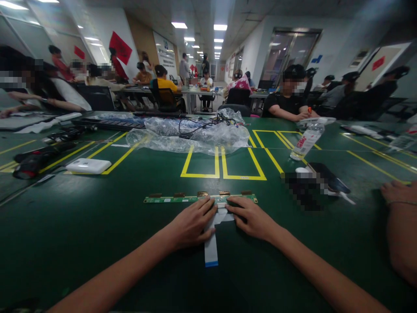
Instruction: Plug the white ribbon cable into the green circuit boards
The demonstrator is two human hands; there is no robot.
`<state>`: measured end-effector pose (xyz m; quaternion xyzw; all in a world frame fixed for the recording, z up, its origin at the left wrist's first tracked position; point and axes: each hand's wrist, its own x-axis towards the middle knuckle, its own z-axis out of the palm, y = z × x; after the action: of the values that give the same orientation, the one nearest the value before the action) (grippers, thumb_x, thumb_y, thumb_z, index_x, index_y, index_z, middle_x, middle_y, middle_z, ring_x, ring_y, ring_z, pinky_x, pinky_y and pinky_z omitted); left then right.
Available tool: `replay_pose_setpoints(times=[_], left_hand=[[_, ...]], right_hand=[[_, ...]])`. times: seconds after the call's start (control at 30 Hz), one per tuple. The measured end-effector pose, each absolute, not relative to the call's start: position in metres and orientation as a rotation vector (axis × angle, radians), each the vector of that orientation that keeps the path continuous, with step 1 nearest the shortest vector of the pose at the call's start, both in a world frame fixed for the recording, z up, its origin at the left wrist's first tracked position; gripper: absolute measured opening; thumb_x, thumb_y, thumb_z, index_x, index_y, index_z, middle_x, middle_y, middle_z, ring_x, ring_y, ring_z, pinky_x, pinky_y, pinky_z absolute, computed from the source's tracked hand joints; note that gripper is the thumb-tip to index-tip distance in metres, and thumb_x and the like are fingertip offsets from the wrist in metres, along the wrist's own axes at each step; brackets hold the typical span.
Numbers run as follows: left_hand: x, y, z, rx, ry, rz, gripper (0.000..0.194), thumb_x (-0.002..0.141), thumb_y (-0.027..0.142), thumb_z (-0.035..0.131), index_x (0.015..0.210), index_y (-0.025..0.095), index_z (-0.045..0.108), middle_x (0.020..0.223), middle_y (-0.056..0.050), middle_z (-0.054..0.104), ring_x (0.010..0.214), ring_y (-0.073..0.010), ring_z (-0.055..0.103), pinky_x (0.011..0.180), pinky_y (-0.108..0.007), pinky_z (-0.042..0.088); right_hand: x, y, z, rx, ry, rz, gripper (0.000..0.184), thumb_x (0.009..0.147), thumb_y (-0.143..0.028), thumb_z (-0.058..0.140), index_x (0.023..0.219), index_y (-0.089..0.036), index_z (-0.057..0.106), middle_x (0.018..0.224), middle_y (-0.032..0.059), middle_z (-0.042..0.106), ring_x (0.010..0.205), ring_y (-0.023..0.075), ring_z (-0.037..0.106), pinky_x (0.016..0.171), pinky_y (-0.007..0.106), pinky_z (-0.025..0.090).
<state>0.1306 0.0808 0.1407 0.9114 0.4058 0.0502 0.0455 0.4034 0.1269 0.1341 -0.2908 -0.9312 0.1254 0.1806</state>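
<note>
A long, narrow green circuit board point(169, 200) with several copper-coloured tabs along its far edge lies flat in front of me. A white flat ribbon cable point(211, 250) with a blue end runs from the board's middle toward me, folded near the connector. My left hand point(195, 221) has its fingertips on the board, and its thumb and index finger close at the cable's left side. From the right, my right hand point(249, 216) reaches in, its fingers bent at the cable's folded part and the connector. The fingers partly hide the joint between cable and board.
Clear plastic wrap point(195, 137) with black cables lies beyond the board. A white box point(88, 165) and a black tool-like object point(39, 161) are on the left. At right are a bottle point(308, 139), a phone point(329, 178) and another person's arm point(402, 226).
</note>
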Motion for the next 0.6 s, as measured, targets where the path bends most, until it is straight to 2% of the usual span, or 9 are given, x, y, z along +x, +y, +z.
replay_pose_setpoints(times=[0.2,0.3,0.43,0.53,0.6], left_hand=[[0.140,0.080,0.144,2.832,1.268,0.085,0.065,0.099,0.046,0.047,0.150,0.006,0.041,0.157,-0.022,0.036,0.145,-0.0360,0.035,0.119,-0.048,0.033],[0.140,0.084,0.148,2.845,1.280,0.136,0.058,0.100,0.044,0.047,0.148,0.011,0.046,0.154,-0.019,0.043,0.141,-0.0334,0.042,0.116,-0.048,0.038],[0.133,0.095,0.144,2.859,1.300,0.290,0.042,0.101,0.031,0.046,0.140,0.018,0.056,0.144,-0.012,0.055,0.130,-0.0301,0.053,0.110,-0.049,0.045],[0.130,0.102,0.135,2.861,1.246,0.394,0.041,0.100,0.026,0.048,0.140,0.019,0.056,0.145,-0.011,0.055,0.133,-0.0285,0.051,0.110,-0.048,0.045],[0.129,0.105,0.129,2.863,1.195,0.387,0.043,0.101,0.028,0.046,0.142,0.020,0.054,0.148,-0.010,0.053,0.136,-0.0273,0.049,0.113,-0.048,0.043]], right_hand=[[0.401,0.123,0.135,-0.851,-2.621,0.313,0.048,0.090,-0.017,0.055,0.137,-0.019,0.062,0.146,0.0148,0.054,0.137,0.0296,0.049,0.113,0.053,0.040],[0.401,0.125,0.137,-0.834,-2.614,0.305,0.044,0.090,-0.018,0.055,0.133,-0.017,0.064,0.142,0.0153,0.057,0.133,0.0290,0.052,0.112,0.050,0.042],[0.400,0.129,0.145,-0.759,-2.648,0.340,0.043,0.092,-0.020,0.055,0.134,-0.017,0.061,0.141,0.0141,0.058,0.132,0.0266,0.052,0.113,0.047,0.040],[0.399,0.130,0.150,-0.711,-2.696,0.391,0.044,0.095,-0.023,0.054,0.138,-0.016,0.058,0.145,0.0132,0.055,0.135,0.0250,0.049,0.116,0.044,0.037],[0.399,0.131,0.151,-0.699,-2.685,0.437,0.042,0.096,-0.022,0.052,0.138,-0.016,0.057,0.144,0.0126,0.056,0.135,0.0230,0.049,0.116,0.042,0.037]])
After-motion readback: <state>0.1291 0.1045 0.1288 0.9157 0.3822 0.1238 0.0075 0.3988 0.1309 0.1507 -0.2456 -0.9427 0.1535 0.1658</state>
